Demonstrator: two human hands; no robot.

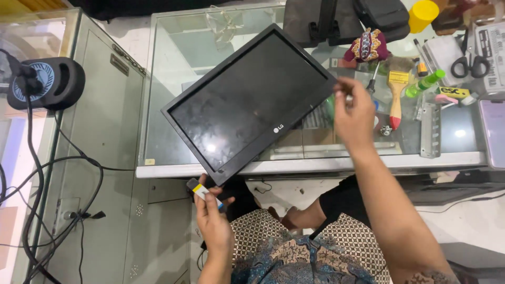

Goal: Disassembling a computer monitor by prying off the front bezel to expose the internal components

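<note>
Monitor: the black flat monitor (247,102) lies screen-up and askew on the glass counter (173,58); its near corner juts past the counter's front edge, so it looks liable to tip or slide off if either hand lets go.
Right hand: the right hand (355,115) is closed on the monitor's right edge; whether its fingertips pinch something small cannot be told.
Left hand: the left hand (213,215) is curled around a small dark tool with a yellow band (202,192), just under the overhanging corner; a slip could scratch the bezel.
Glass: the counter could crack under a dropped corner.
Clutter: a paintbrush (397,94), scissors (470,64) and a green marker (425,83) lie near; a swing of the monitor could knock them.
</note>
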